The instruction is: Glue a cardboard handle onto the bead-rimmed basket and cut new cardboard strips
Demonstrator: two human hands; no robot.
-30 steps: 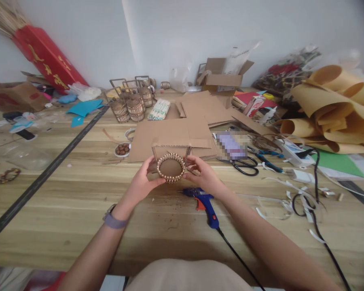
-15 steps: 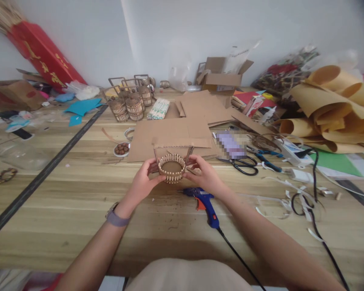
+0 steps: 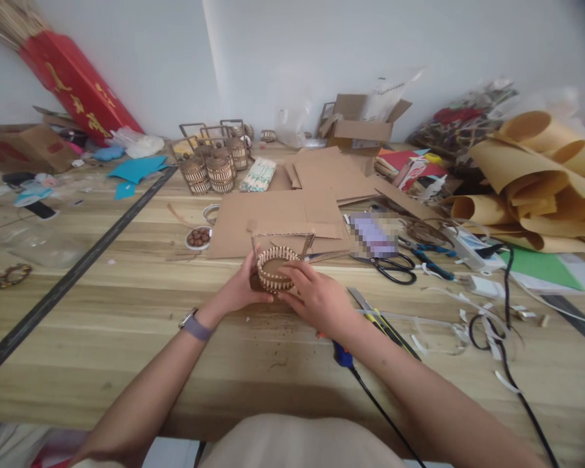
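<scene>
A small round basket (image 3: 273,284), ringed with short pale sticks and fitted with a tall square cardboard handle, is held over the table in front of me. My left hand (image 3: 242,286) wraps round its left side and underside. With its fingers over the near right rim and the thumb outside, my right hand (image 3: 318,298) grips the basket too. A blue hot glue gun (image 3: 342,355) lies under my right forearm, mostly hidden. Just right of that forearm is a yellow-and-black utility knife (image 3: 381,321).
Behind the basket lie flat cardboard sheets (image 3: 258,218). A bowl of brown beads (image 3: 198,238) is to the left, and finished lidded baskets (image 3: 220,174) stand farther back. To the right are black scissors (image 3: 397,269), pliers (image 3: 433,263), cables and rolled brown paper (image 3: 531,188).
My right hand has moved from the basket's right side onto its near rim, fingers reaching inside. It now covers much of the glue gun, and the utility knife has come into view.
</scene>
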